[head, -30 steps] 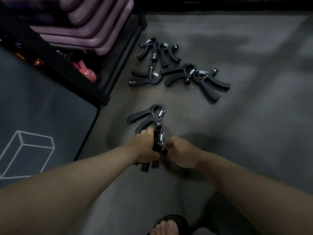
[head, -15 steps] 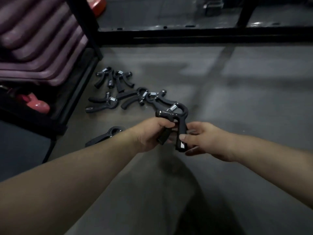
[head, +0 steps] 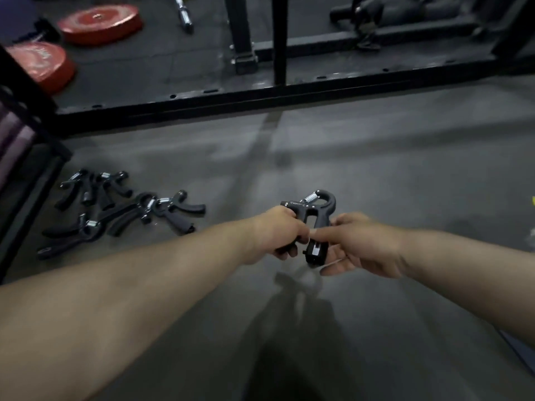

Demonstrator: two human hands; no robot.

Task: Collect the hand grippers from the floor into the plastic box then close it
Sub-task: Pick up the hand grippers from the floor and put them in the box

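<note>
A black hand gripper (head: 317, 209) with a silver spring is held above the grey floor between both hands. My left hand (head: 275, 233) is closed around one handle. My right hand (head: 356, 244) pinches the other handle from the right, thumb on top, fingers under it. Several more black hand grippers (head: 127, 209) lie in a loose pile on the floor at the left, apart from my hands. No plastic box is in view.
A black steel rack frame (head: 260, 96) crosses the floor beyond the hands, with uprights rising from it. Two red weight plates (head: 98, 23) and a barbell end (head: 183, 14) lie behind it. A dark shelf edge (head: 26, 180) stands at the far left.
Both hands lifted one gripper off the floor and carried it right. The view swung up and right, so the pile slid to the left and the rack and plates appeared.
</note>
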